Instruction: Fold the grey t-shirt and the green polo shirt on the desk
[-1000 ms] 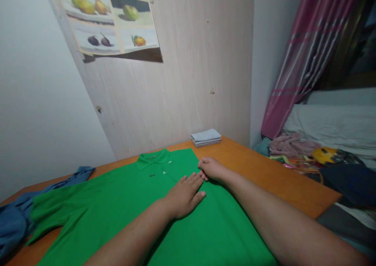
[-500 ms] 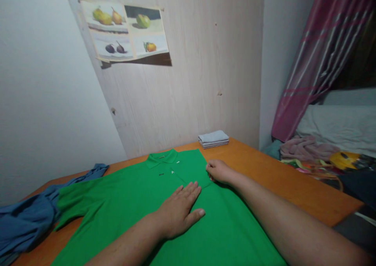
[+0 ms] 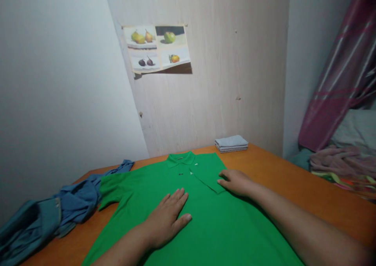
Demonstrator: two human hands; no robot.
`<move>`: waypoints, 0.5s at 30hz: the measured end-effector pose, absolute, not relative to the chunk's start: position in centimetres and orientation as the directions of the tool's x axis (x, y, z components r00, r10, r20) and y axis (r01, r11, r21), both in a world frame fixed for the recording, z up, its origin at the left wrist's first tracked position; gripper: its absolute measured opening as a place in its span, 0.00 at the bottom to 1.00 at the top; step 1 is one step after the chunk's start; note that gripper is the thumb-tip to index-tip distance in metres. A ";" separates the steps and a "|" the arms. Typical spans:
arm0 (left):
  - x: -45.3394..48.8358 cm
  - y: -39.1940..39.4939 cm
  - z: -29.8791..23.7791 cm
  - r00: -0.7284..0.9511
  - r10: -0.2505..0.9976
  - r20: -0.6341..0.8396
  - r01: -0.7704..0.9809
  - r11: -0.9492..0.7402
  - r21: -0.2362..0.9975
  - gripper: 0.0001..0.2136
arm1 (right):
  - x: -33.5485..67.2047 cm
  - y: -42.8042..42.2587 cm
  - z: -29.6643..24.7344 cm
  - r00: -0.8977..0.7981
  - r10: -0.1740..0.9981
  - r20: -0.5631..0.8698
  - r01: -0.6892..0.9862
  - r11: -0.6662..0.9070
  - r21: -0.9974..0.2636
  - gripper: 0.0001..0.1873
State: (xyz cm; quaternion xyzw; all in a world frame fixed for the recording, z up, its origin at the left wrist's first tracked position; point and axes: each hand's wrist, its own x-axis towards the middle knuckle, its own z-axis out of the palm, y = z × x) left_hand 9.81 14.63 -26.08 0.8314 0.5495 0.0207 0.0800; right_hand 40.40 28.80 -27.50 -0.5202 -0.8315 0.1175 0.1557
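Observation:
A green polo shirt point(image 3: 205, 223) lies front up, its collar point(image 3: 180, 159) toward the wall. The sleeve on the right is folded inward over the chest, while the left sleeve point(image 3: 113, 187) stretches outward. My left hand point(image 3: 169, 218) rests flat on the shirt's middle, fingers extended and thumb out to the side. At the edge of the folded sleeve point(image 3: 207, 172) is my right hand point(image 3: 236, 181), its fingers slightly curled and apart, touching the cloth without a grip on it.
Crumpled blue clothing point(image 3: 76, 201) lies along the left of the orange-brown table point(image 3: 273, 176), partly under the green sleeve. A folded stack of cloth point(image 3: 231, 143) sits by the wall. A fruit print point(image 3: 158, 48) hangs above; a pink curtain point(image 3: 326, 89) and piled textiles point(image 3: 340, 160) are at right.
My right hand has loosened from a closed pinch at the folded sleeve. My left hand has slid a little toward the lower left on the shirt. The view has turned left.

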 end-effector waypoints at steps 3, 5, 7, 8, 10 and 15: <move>7.7 13.6 -26.2 0.334 0.941 -0.049 0.934 -0.323 0.154 0.34 | 40.2 28.4 -27.7 -0.414 0.901 0.130 0.848 0.433 -0.305 0.25; 6.7 12.9 -26.2 0.294 0.955 -0.039 0.945 -0.284 0.162 0.35 | 40.1 28.4 -28.0 -0.412 0.901 0.136 0.857 0.434 -0.276 0.25; 5.7 12.2 -26.1 0.257 0.966 -0.032 0.953 -0.248 0.174 0.35 | 40.0 28.4 -28.4 -0.404 0.905 0.137 0.867 0.426 -0.258 0.25; 5.3 11.9 -26.0 0.242 0.970 -0.030 0.955 -0.233 0.182 0.35 | 40.0 28.5 -28.6 -0.403 0.905 0.139 0.869 0.426 -0.251 0.25; 4.2 11.4 -25.9 0.215 0.976 -0.028 0.958 -0.205 0.202 0.36 | 39.9 28.7 -29.1 -0.399 0.905 0.148 0.875 0.424 -0.235 0.25; 0.8 11.3 -26.1 0.129 0.991 0.028 0.964 -0.132 0.233 0.38 | 39.7 28.7 -29.8 -0.370 0.916 0.156 0.899 0.396 -0.187 0.24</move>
